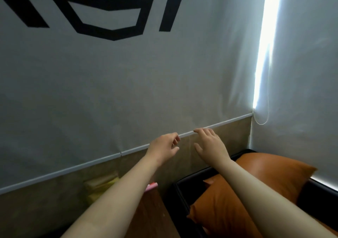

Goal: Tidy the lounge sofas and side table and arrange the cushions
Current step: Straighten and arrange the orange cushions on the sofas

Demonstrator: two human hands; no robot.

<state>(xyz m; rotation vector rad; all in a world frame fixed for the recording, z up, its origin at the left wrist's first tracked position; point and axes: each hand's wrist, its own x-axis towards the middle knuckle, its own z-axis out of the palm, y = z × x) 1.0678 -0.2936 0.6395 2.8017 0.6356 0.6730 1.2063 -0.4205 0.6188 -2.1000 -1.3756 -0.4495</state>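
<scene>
The roller blind [128, 91] hangs low behind the sofa [182, 197], where 2 orange cushions [274, 168] lean in its back corner. Both hands reach over the worktop [155, 217] to the blind's bottom rail [73, 170], probably to straighten it. The right hand [210, 144] is spread with its fingertips touching. The left hand [162, 148] curls there, but I cannot tell whether it grips. A yellow item [102, 184] sits at the worktop's far edge.

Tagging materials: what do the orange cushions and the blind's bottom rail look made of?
Orange cushions: likely leather or faux leather, smooth with a soft sheen. Bottom rail: white, straight, rigid-looking; plastic or painted metal, cannot tell.
</scene>
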